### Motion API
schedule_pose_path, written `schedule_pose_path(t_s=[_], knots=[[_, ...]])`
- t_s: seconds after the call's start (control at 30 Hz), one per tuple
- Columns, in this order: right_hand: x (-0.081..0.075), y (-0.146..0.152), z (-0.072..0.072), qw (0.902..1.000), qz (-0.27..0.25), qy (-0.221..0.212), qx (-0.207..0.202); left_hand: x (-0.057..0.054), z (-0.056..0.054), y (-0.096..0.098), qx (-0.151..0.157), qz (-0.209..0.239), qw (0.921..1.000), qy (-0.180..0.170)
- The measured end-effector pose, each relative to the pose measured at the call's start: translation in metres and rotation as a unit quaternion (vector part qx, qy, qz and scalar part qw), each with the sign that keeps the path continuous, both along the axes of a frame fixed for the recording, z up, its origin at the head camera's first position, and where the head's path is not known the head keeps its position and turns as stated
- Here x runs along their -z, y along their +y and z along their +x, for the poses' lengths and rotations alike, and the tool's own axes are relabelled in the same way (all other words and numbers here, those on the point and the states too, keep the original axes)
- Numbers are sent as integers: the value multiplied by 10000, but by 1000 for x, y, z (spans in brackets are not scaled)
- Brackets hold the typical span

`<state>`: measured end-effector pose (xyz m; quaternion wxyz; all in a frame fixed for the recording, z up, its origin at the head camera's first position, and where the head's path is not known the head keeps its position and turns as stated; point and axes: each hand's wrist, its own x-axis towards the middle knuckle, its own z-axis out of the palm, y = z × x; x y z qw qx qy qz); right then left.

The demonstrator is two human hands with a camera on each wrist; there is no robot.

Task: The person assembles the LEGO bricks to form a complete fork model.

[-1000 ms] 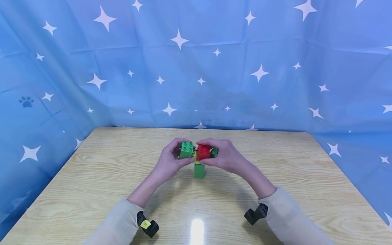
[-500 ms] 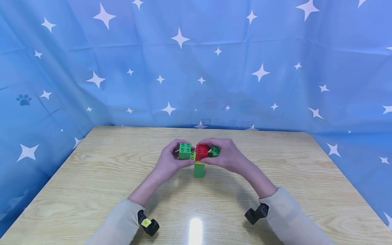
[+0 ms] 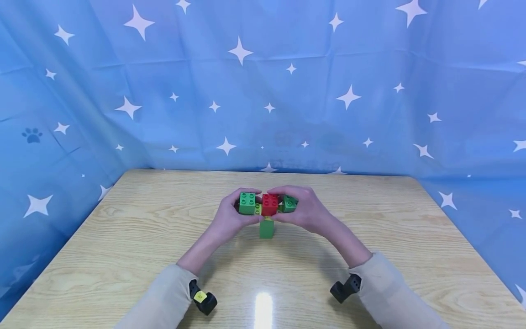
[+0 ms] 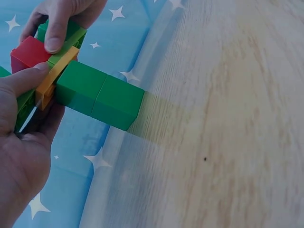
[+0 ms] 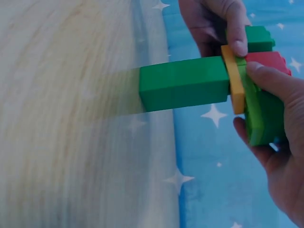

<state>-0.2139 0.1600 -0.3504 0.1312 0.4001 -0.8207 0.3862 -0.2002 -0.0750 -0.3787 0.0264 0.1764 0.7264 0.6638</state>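
A small build of toy bricks stands upright on the table in the head view. Its column is two stacked green bricks point(image 5: 185, 83), topped by an orange plate point(image 4: 57, 78) and a lime plate point(image 5: 254, 116). Above sit a bright green brick point(image 3: 247, 203) on the left, a red brick point(image 3: 270, 204) in the middle and a darker green brick point(image 3: 289, 204) on the right. My left hand point(image 3: 227, 219) grips the build's left side, thumb along the front of the plates. My right hand point(image 3: 306, 208) grips its right side, thumb and fingertips pinching at the red brick.
The build stands on a light wooden table point(image 3: 144, 237), toward its far half. A blue curtain point(image 3: 304, 105) with white stars hangs behind and beside the table. Small black cameras point(image 3: 345, 288) are strapped over both sleeves.
The red brick and the bright green brick have shifted slightly left and sit straighter. More of the darker green brick shows at the right. Both hands keep their grip.
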Motion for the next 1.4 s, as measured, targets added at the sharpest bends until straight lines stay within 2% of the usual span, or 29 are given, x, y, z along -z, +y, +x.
schedule_pose_path(t_s=[0.2,0.37,0.5,0.7,1.1,1.4], knots=[[4,2,-2,9999,25,-75,-68,-1,-1,0,143,138,9998,72],[-1,0,-4,9997,160,-135,-157,-9,-2,-2,35,-76,9994,330],[-4,0,-4,9991,252,-303,-150,-13,-5,-3,43,-181,9993,337],[-7,-1,-4,9975,385,-599,-13,-12,-4,-2,57,-354,9991,238],[-7,-1,-5,9947,530,-882,50,-6,-7,0,167,-97,9992,355],[-6,-1,-6,9875,400,-1508,237,-6,-9,-2,173,-178,9995,182]])
